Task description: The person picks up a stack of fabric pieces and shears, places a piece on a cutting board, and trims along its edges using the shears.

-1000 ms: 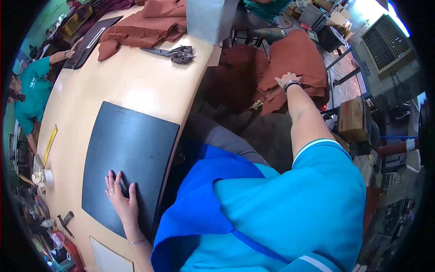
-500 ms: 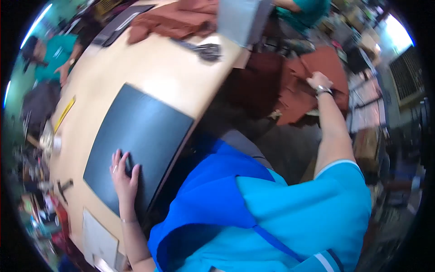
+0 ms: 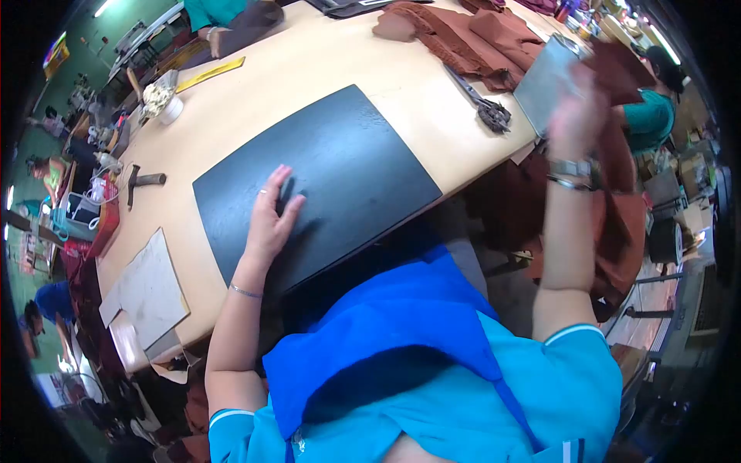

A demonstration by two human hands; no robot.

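Note:
My left hand (image 3: 274, 216) is at the black board (image 3: 332, 162) on the pale table, its fingers apart and nothing in them. Raised over the table's right corner, my right hand (image 3: 575, 112) is smeared by motion. A reddish-brown piece (image 3: 617, 73) hangs from its fingers beside the grey metal container (image 3: 540, 81). More brown material (image 3: 621, 231) lies in a pile off the table's right side, partly behind my right forearm.
Scissors (image 3: 475, 96) with dark wrapped handles lie near brown material (image 3: 478, 42). On the left are a hammer (image 3: 143, 181), a white cup (image 3: 166, 108), a yellow strip (image 3: 210, 74) and a grey sheet (image 3: 150, 293). Other people are around the table.
My right hand has lifted from the brown pile toward the metal container with a brown piece. The view has turned, and my left hand remains at the black board.

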